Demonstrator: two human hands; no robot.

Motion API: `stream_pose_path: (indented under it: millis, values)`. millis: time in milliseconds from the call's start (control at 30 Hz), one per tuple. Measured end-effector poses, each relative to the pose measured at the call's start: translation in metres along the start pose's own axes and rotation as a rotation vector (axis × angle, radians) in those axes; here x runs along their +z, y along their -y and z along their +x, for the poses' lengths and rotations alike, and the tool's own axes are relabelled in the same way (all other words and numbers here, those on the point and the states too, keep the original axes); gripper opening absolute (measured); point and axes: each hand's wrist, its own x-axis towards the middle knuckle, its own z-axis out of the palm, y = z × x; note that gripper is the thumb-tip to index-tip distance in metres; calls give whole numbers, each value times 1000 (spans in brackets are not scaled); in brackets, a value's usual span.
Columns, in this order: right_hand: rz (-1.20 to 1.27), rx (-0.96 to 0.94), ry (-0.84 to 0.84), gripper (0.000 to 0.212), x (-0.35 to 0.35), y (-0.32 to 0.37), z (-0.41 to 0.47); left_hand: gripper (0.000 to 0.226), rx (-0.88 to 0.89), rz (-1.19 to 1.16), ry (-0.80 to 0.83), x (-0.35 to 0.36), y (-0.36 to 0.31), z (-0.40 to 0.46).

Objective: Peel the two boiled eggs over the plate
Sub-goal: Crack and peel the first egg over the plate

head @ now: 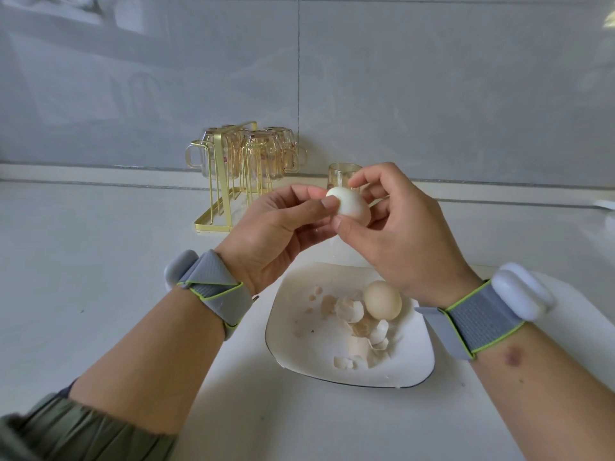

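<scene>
Over the plate (pixel 420 367) of shell bits (pixel 359 331), left hand (pixel 266 227) and right hand (pixel 396 234) each grip the nearly bare egg (pixel 349 204); the unpeeled egg (pixel 382 300) seemingly comes next.

White peeled egg (pixel 349 205); tan unpeeled egg (pixel 382 300); white, dark-rimmed plate (pixel 299 314)

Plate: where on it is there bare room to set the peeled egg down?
The plate is bare along its left side, between the rim and the shell pieces. The middle and right are crowded with shell and the unpeeled egg. Both hands hold the peeled egg above.
</scene>
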Motion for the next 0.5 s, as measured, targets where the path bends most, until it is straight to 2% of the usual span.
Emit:
stream_pose_path:
  millis: [133,233,500]
  values:
    - [26,50,39,21,-2,-2,3,13,-25,11,-22,0,0,-1]
    - [109,129,64,20,-4,-3,5,1,-60,72,-73,-1,-1,-1]
    - [362,311,141,20,-5,-7,9,14,-82,314,-164,-4,2,1]
